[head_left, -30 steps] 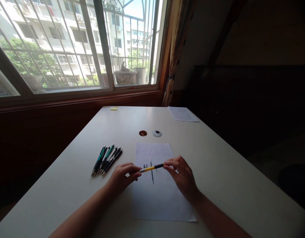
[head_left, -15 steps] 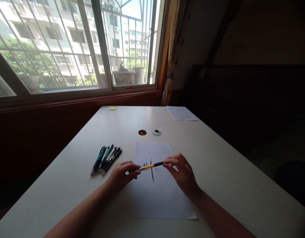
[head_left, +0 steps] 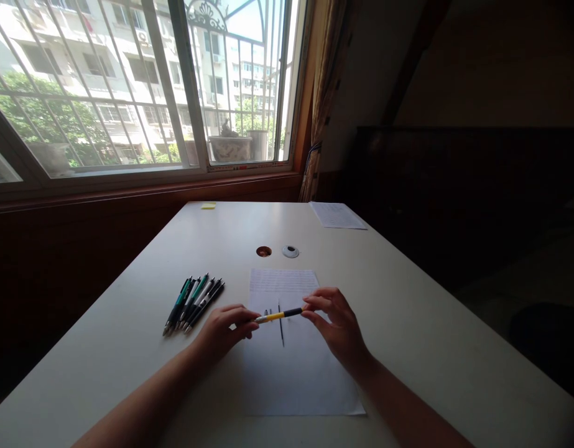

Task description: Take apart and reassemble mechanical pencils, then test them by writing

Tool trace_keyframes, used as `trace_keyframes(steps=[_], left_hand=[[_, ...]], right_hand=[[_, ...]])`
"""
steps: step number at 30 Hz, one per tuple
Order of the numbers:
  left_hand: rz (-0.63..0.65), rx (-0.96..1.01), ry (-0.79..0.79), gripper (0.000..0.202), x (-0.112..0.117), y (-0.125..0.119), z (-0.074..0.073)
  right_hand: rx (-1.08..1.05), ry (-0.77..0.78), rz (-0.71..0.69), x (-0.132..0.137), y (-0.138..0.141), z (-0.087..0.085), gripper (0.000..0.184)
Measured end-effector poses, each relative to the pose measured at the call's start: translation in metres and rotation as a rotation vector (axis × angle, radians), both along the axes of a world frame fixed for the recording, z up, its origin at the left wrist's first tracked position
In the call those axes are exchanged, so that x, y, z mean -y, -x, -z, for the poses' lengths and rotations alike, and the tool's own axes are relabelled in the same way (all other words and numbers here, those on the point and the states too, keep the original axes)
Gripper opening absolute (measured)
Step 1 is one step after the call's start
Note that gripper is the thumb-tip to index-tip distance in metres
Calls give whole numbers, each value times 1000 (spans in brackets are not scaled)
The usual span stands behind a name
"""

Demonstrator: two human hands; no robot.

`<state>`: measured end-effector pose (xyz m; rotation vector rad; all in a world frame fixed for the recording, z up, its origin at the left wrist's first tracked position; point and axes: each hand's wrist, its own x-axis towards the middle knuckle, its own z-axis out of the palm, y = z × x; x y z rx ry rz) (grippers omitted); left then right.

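I hold a yellow and black pen (head_left: 278,315) level between both hands, just above a white sheet of paper (head_left: 296,367). My left hand (head_left: 224,330) pinches its yellow end and my right hand (head_left: 333,326) pinches its black end. On the paper under the pen lie a thin dark refill (head_left: 281,325) and two small dark pen parts (head_left: 268,312). A row of several pens (head_left: 193,303), green, white and black, lies on the table left of my left hand.
The white table (head_left: 408,311) has a round cable hole (head_left: 263,251) and its loose cap (head_left: 290,251) beyond the paper. A second sheet (head_left: 337,215) lies far right, a yellow sticky pad (head_left: 208,206) by the window wall. Dark furniture stands to the right.
The view has drifted slightly, so everything sits a little further left in the picture. Both hands keep the same pinch on the pen; nothing else moved.
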<state>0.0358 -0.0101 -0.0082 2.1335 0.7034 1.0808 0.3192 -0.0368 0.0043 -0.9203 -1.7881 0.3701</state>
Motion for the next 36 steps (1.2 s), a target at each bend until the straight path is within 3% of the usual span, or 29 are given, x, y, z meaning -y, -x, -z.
trace_keyframes(steps=[15,28,36], left_hand=[[-10,-45,-13,20,-3,3,5],[-32,-42,-17,19,-5,5,1],[-50,-56,-16,21,-5,7,3]], right_hand=[[-1,-9,-16,-4,-2,1,30],[7,17,81,-10,-6,3,30],[54,66,-119,-9,-6,-1,23]])
